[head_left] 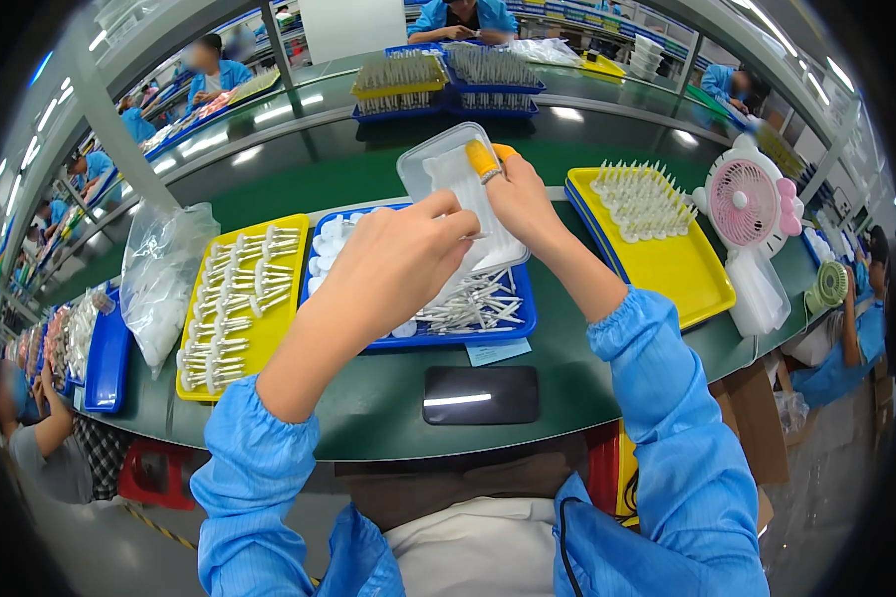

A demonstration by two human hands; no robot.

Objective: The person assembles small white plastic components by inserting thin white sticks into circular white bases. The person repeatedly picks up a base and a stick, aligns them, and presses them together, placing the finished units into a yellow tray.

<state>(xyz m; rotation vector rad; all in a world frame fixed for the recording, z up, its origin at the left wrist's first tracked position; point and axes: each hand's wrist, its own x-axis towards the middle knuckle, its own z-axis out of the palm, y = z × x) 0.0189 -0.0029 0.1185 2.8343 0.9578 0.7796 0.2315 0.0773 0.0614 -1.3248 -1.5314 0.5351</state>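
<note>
My right hand (521, 199), with yellow finger covers on the thumb and a finger, closes on the upper right edge of a clear plastic container (415, 164). Inside lies a white sheet or pad (455, 171). The container leans over the back of a blue tray (530, 316). In front of it, my left hand (403, 254) has its fingers curled in a pinch, with a small pale tip showing at them; the rest is hidden. Below the hands, many thin white sticks (483, 303) lie loose in the tray, and round white pieces (331, 239) sit at its left.
On the left, a yellow tray (191, 373) holds rows of white sticks beside a plastic bag (164, 279). Another yellow tray (682, 284) with upright sticks stands right, near a pink-and-white fan (745, 204). A black phone (481, 395) lies at the near edge. Co-workers sit around.
</note>
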